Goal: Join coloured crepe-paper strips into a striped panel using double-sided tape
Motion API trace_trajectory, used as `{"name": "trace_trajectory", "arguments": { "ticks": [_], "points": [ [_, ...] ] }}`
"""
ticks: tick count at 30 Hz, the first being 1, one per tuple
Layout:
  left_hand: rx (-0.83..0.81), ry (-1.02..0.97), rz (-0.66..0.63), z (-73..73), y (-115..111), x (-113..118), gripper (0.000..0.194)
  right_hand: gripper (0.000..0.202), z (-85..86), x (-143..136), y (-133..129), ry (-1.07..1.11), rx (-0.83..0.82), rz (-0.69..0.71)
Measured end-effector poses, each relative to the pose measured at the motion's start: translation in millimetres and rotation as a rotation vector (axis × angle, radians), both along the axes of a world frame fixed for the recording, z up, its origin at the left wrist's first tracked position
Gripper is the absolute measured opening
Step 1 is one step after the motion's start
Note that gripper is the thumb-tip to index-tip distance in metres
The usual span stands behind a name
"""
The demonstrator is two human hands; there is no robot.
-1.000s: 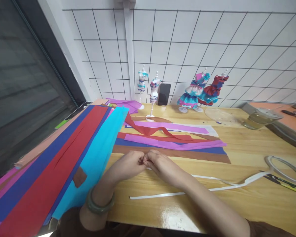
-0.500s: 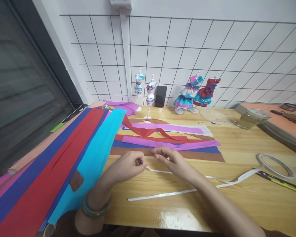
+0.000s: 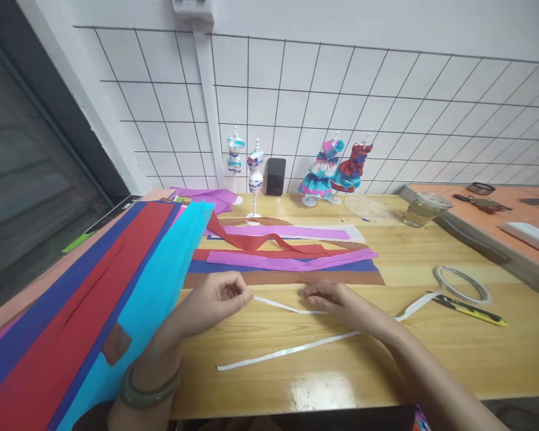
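Observation:
A thin white tape strip [image 3: 273, 303] is pinched at its left end by my left hand [image 3: 220, 299], which wears a green bangle [image 3: 148, 392]. From there the strip runs right and passes under my right hand [image 3: 335, 299]. My right hand's fingers are loosely bent, with a small gap between them and the thumb; nothing shows in them. A second white tape strip [image 3: 287, 351] lies on the table in front of both hands. Farther right, a roll of white double-sided tape [image 3: 440, 278] lies flat with a loose tail, beside a yellow and black utility knife [image 3: 480, 314].
Coloured crepe paper strips [image 3: 291, 261] lie beyond my hands. Long red paper [image 3: 103, 281] and turquoise paper [image 3: 161, 263] cover the left. Several small dress forms [image 3: 321, 173] and a phone [image 3: 276, 176] stand by the wall. A glass cup [image 3: 424, 209] is at right.
The view has turned to the right. My hands have moved apart, with my right hand farther from my left. More of the pinched tape strip shows between them.

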State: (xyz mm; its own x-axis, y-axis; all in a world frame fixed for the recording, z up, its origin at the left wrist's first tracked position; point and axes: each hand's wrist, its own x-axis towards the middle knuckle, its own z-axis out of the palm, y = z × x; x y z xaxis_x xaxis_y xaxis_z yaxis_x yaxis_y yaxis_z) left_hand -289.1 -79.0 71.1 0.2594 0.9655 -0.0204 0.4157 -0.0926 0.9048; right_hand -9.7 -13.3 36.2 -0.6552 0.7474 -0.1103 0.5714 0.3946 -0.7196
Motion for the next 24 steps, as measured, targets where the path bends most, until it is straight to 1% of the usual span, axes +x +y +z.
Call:
{"name": "trace_trajectory", "arguments": {
  "ticks": [3,6,12,17,21,24],
  "points": [
    [0.037,-0.034,0.003,-1.4,1,2,0.020,0.031,-0.6,6,-1,0.007,0.014,0.006],
    [0.064,-0.069,0.003,-1.7,1,5,0.019,0.030,0.3,6,-2,0.022,0.024,0.026],
    [0.105,-0.085,-0.022,0.4,0,7,0.018,0.027,7.0,-1,-3,0.056,0.074,0.160],
    [0.134,-0.115,-0.015,1.3,1,4,0.018,0.027,9.5,1,1,0.065,0.019,0.211],
    [0.133,-0.137,0.008,2.6,0,5,0.017,0.027,7.9,9,4,0.072,-0.069,0.156],
    [0.144,-0.144,0.020,3.3,1,6,0.018,0.030,6.8,15,6,0.036,-0.099,0.102]
  ]
}}
